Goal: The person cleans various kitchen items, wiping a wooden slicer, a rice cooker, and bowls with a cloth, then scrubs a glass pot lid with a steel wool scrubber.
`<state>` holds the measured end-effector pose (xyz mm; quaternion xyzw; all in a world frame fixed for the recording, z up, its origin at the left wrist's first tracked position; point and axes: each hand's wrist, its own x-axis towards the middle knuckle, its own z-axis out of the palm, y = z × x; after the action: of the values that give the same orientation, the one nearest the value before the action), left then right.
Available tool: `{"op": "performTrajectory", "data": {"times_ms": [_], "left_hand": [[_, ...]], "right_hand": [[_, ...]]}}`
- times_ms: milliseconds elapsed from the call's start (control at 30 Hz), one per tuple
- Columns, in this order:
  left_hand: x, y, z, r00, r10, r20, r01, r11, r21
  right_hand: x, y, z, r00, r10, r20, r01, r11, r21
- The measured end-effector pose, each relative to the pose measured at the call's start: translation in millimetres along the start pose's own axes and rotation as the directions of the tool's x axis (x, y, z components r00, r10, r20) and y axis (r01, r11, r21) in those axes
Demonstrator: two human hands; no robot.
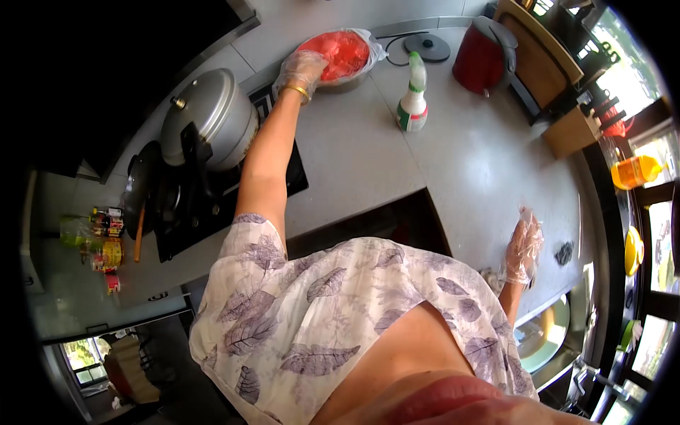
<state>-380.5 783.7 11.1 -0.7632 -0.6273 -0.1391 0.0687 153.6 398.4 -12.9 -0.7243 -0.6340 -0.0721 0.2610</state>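
A bowl lined with a clear plastic bag stands against the back wall, with a bright red mass (345, 53) inside. My left hand (304, 69), in a clear plastic glove with a gold bangle at the wrist, reaches over the bowl's near left edge. Its fingers are bent down at the red mass; whether they grip any of it is hidden. My right hand (524, 248), also in a clear glove, rests near the counter's right side, fingers stretched out and holding nothing. A white and green spray bottle (413, 106) stands upright right of the bowl.
A pressure cooker (205, 117) sits on the black stove (180, 227) at left. Toward the back right are a round dark lid (427, 47), a red container (482, 60) and a knife block (569, 132). The sink, with a pale green basin (559, 333), lies at lower right.
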Motion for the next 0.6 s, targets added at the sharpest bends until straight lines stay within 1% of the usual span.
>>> {"op": "performTrajectory", "data": {"times_ms": [33, 100, 200, 233, 300, 400, 433, 467, 567, 600], "left_hand": [[11, -1, 4, 0.994, -0.106, 0.008, 0.106, 0.991, -0.077], [26, 2, 11, 0.949, -0.308, 0.064, 0.315, 0.923, -0.221], [33, 17, 6, 0.92, -0.392, 0.009, 0.383, 0.893, -0.236], [33, 25, 0, 0.922, -0.386, 0.036, 0.387, 0.907, -0.167], [35, 41, -13, 0.922, -0.375, 0.099, 0.379, 0.925, -0.025], [47, 45, -21, 0.819, -0.482, 0.312, 0.49, 0.87, 0.057], [59, 20, 7, 0.831, -0.481, 0.279, 0.492, 0.87, 0.038], [76, -23, 56, 0.839, -0.484, 0.248, 0.496, 0.868, 0.018], [74, -32, 62, 0.848, -0.482, 0.22, 0.497, 0.868, -0.014], [68, -17, 39, 0.851, -0.477, 0.22, 0.493, 0.87, -0.02]], "right_hand": [[14, 1, 7, 1.0, 0.005, 0.023, -0.006, 0.999, 0.038], [37, -4, 15, 0.996, 0.022, 0.086, -0.031, 0.993, 0.11], [65, -12, 28, 0.994, -0.04, 0.104, 0.029, 0.994, 0.107], [72, -11, 32, 0.994, -0.037, 0.105, 0.025, 0.993, 0.112], [80, -12, 37, 0.993, -0.023, 0.114, 0.009, 0.992, 0.123], [85, -11, 43, 0.996, 0.003, 0.089, -0.014, 0.992, 0.126], [87, -12, 42, 0.998, -0.004, 0.069, -0.003, 0.995, 0.102], [89, -11, 44, 0.997, 0.016, 0.073, -0.022, 0.996, 0.09], [100, -13, 50, 0.993, 0.049, 0.107, -0.056, 0.996, 0.063], [110, -16, 51, 0.99, 0.051, 0.13, -0.059, 0.996, 0.061]]}}
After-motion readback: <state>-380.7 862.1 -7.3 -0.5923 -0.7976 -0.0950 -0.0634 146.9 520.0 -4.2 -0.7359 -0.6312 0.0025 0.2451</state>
